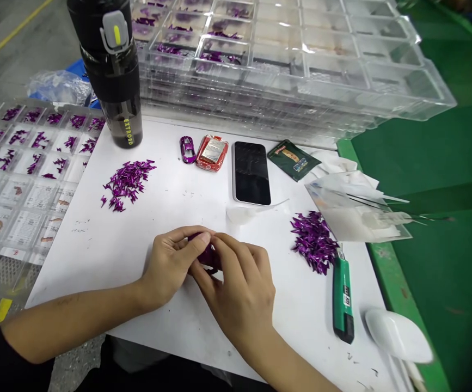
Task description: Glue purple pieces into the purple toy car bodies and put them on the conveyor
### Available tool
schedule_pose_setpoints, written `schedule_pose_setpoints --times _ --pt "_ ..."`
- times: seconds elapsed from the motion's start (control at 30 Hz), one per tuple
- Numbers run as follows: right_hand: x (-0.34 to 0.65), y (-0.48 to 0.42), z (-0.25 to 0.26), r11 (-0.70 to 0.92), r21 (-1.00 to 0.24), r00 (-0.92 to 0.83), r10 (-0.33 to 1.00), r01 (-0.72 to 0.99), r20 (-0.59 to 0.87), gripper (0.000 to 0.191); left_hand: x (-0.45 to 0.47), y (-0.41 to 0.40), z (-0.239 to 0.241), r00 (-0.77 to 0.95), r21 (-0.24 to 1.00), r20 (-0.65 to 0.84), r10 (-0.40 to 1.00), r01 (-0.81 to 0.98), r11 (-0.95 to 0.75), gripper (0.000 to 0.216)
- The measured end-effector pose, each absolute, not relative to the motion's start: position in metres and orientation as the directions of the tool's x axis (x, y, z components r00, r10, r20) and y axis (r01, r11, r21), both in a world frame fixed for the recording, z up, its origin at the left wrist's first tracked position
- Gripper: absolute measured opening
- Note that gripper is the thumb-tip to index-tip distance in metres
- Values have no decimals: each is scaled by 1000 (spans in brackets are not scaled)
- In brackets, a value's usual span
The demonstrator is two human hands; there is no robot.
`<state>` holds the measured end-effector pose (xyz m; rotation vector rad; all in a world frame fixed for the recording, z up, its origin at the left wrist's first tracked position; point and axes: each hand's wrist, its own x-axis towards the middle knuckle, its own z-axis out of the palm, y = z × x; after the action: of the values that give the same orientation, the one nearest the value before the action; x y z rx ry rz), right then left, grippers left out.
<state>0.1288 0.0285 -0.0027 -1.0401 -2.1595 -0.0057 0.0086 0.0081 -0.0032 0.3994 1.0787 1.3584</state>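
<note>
My left hand [170,264] and my right hand [239,286] meet at the middle of the white board [170,321]. Both pinch a small shiny purple piece [208,256], mostly hidden by the fingers. A heap of purple arrow-shaped parts [127,182] lies to the upper left of the hands. Another heap of purple parts [314,241] lies to the right of them. A tiny purple toy car [187,148] sits further back on the board.
A black water bottle [113,71] stands at the back left, with stacked clear trays [301,60] behind. A phone [251,172], a red case [212,153], a green packet [293,159], a green utility knife [342,296], plastic bags [354,212] and a side tray [23,179] are nearby.
</note>
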Motion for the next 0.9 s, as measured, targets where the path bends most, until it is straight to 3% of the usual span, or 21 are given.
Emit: schedule_pose_setpoints --times 0.1,0.3,0.53,0.67,0.77,0.9 --pt "130 32 -5 704 -177 -489 630 688 604 21 8 7 -4 -165 850 -319 933 -485 205 20" --pt "130 35 -9 774 -88 -540 513 627 667 14 4 6 -5 -77 908 -238 968 -372 194 19" --pt "129 34 -17 759 -76 -507 501 646 702 17 -2 8 -8 -26 933 -177 984 -323 159 19" --pt "131 37 -20 742 -68 -534 540 667 650 22 -2 7 -10 -28 908 -226 974 -368 200 33" --pt "137 39 -15 705 -175 -509 639 687 577 35 -2 4 -9 61 854 -255 965 -454 254 44" --pt "150 40 3 665 -488 -475 746 565 466 46 -3 4 -8 65 845 -196 978 -494 202 43"
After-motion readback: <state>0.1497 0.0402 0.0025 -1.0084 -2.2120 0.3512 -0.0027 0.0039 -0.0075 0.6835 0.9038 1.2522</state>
